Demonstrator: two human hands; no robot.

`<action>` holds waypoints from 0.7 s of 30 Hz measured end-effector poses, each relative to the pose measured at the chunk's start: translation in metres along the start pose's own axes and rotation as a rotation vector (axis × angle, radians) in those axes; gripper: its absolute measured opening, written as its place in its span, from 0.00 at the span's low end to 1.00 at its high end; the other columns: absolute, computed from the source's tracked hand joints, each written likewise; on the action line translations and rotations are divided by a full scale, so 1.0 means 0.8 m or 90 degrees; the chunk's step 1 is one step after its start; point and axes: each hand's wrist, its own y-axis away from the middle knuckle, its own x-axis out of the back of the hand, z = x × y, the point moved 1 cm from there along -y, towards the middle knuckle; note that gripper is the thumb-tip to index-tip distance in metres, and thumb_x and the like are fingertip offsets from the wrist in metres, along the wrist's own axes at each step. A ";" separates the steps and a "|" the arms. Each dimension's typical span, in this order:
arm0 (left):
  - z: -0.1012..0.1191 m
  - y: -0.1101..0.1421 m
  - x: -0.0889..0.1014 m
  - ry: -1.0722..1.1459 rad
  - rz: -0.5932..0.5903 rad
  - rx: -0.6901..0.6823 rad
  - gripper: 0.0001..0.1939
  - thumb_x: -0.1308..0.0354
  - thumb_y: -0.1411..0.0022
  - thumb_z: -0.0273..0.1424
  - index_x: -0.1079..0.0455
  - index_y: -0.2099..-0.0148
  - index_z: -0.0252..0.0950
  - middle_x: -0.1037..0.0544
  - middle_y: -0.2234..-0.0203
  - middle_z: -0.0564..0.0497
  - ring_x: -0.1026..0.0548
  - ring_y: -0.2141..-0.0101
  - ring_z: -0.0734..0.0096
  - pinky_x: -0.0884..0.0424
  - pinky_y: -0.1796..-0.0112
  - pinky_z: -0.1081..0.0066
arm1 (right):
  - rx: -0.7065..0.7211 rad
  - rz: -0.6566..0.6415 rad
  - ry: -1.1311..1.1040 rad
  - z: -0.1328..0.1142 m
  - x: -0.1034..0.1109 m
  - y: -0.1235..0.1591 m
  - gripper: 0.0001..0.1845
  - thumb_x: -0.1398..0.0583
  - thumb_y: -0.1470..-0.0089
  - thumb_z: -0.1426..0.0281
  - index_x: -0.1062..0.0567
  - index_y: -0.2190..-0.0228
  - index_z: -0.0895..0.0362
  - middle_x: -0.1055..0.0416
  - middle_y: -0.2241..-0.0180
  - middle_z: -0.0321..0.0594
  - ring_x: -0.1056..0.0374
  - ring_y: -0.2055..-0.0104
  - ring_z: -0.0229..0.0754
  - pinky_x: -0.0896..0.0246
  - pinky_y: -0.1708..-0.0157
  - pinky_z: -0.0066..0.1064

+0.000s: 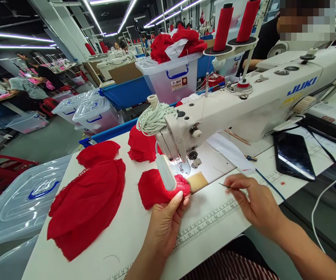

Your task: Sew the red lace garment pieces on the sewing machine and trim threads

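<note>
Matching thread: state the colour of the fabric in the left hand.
The fabric is red, shown in the head view.

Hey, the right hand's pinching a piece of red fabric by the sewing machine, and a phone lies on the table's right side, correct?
Not quite: in the head view it's the left hand pinching that red fabric by the sewing machine. The phone does lie on the right side of the table.

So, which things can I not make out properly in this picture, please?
All in the head view:
Red cloth in the left hand: partly hidden behind the white lamp.
Dark thin thing in the right hand: partly covered by the hand, too small to identify.
Box label: small print unreadable.
Right forearm: cut off by the picture's edge.
</note>
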 end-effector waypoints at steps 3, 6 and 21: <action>0.000 0.000 -0.001 0.001 0.012 -0.001 0.10 0.29 0.56 0.26 0.22 0.69 0.26 0.20 0.74 0.46 0.23 0.72 0.74 0.23 0.66 0.79 | -0.022 -0.044 0.007 -0.031 -0.017 -0.003 0.09 0.53 0.35 0.67 0.36 0.61 0.57 0.32 0.79 0.33 0.37 0.82 0.36 0.44 0.83 0.26; 0.000 0.000 -0.001 0.002 0.019 -0.004 0.09 0.29 0.56 0.26 0.23 0.71 0.27 0.20 0.73 0.46 0.23 0.71 0.74 0.23 0.66 0.78 | -0.019 -0.077 0.016 -0.048 -0.036 -0.005 0.16 0.55 0.34 0.65 0.34 0.54 0.60 0.29 0.72 0.40 0.34 0.74 0.40 0.38 0.75 0.30; -0.003 -0.003 0.001 0.004 -0.019 -0.012 0.08 0.30 0.54 0.26 0.22 0.69 0.29 0.19 0.71 0.47 0.22 0.69 0.72 0.23 0.64 0.76 | 0.039 0.005 0.142 -0.055 -0.066 -0.012 0.13 0.48 0.36 0.69 0.27 0.59 0.61 0.28 0.75 0.40 0.37 0.73 0.41 0.45 0.76 0.30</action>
